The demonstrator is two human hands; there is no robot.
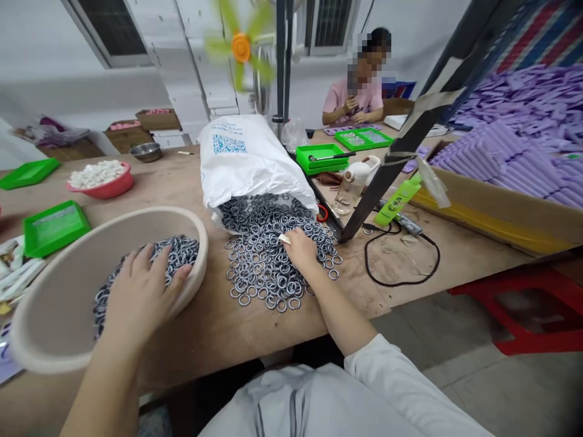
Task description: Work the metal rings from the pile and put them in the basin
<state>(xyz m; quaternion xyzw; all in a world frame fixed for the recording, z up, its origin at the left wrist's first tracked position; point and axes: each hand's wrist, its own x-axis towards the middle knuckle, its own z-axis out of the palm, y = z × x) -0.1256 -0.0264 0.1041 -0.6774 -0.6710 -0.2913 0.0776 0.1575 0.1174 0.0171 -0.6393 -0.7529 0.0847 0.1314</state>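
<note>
Rings (266,255), dark grey and shiny, spill from the mouth of a white bag (255,161) onto the wooden table (255,331) in front of me, and more lie in a big pale basin (54,309) at my left. The bag rests on its side with its mouth towards me, and rings fill the lower part of the opening; the loose ones fan out, thinning towards the table's near edge.

My left hand (143,291) is wide, fingers spread over the rings in the basin; I cannot tell how firmly it presses on them. My right hand (301,250) is down on the spilled heap, its fingers curled and partly hidden, so I cannot tell whether it grips any rings. A small pale strip (285,239) shows at its fingers, held or stuck on, I cannot tell which.

Beyond the basin stand a green tray (57,227) and a red bowl (109,189) of white pieces. To my right, past a slanted dark post (389,164), lies a lime bottle (398,203) near a looped black cable (396,284). Across the table sits another person (357,100).
</note>
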